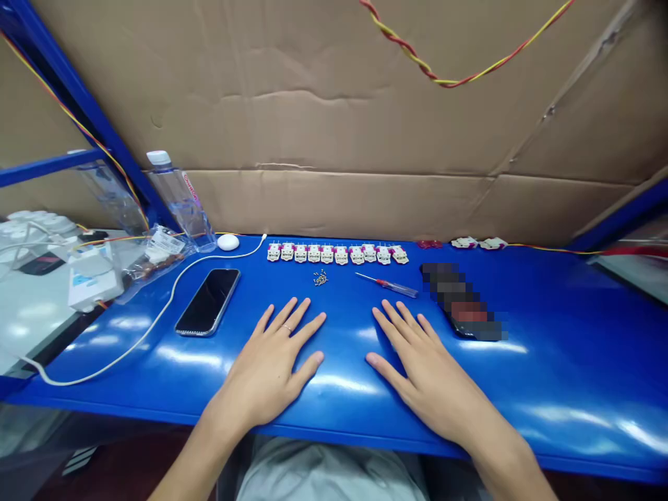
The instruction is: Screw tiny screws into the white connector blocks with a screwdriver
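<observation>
Your left hand [272, 372] and right hand [425, 372] rest flat on blue table [342, 407], lower middle of frame, fingers spread, released. Small screws [320, 279] near frame center; screwdriver [399, 287] right of them, near your right fingertips; row of white parts [327, 255] above.

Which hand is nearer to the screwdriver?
Right. The right hand lies just on the near side of the screwdriver; the left hand lies farther off, to its left.
</observation>
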### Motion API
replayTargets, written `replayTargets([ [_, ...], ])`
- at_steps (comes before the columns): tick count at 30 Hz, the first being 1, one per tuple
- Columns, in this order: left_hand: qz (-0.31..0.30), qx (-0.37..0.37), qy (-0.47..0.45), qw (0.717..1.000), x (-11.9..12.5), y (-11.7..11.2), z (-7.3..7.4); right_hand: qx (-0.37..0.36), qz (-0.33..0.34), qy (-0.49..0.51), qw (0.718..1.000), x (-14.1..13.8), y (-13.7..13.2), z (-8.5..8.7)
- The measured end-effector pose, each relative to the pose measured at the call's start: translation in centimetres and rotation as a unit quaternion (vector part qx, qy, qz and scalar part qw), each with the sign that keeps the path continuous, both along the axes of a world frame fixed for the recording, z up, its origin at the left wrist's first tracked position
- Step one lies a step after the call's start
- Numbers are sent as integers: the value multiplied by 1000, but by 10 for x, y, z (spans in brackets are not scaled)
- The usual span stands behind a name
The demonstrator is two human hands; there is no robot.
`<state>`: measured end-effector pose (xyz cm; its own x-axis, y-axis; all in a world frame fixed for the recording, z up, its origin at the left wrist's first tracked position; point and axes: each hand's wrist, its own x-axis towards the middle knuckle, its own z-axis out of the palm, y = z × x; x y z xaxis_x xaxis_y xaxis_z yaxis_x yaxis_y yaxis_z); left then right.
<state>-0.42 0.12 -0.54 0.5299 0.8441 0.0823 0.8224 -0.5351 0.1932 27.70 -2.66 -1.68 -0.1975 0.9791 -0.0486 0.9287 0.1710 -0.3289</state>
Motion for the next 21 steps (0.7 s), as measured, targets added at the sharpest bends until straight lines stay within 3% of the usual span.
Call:
replayTargets([
  [21, -11, 16, -5, 1000, -4, 2, -2, 8, 3, 24, 1000, -1, 0, 2],
])
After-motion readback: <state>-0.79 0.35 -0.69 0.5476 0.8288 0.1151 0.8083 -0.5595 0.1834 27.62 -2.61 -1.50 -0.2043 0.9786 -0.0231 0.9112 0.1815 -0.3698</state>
